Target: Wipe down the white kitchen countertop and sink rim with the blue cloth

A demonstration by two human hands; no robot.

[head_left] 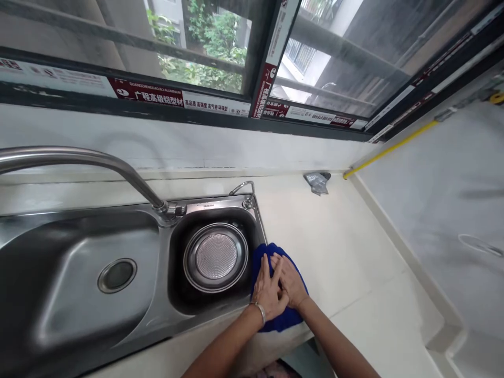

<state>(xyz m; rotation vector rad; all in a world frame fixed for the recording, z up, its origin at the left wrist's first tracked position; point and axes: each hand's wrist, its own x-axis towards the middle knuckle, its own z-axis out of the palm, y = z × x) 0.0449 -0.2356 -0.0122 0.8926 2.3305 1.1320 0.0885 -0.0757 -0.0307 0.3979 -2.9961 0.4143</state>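
Note:
A blue cloth (289, 319) lies on the counter along the right rim of the sink, part of it over the rim. My left hand (268, 291), with a bracelet at its wrist, rests on the cloth with fingers stretched out and apart. Lying flat on the same cloth is my right hand (290, 281), its fingers partly covered by the left one. The two hands touch and overlap. Just to their left, in the smaller sink bowl, sits a round metal pan (216, 257) with a dimpled, shiny bottom.
The steel sink (163, 262) has a larger left bowl with a drain (117, 275). A curved faucet (118, 165) arches over it, and a small spout (246, 191) stands at the back corner. A crumpled silver packet (317, 183) lies near a yellow pipe (389, 149).

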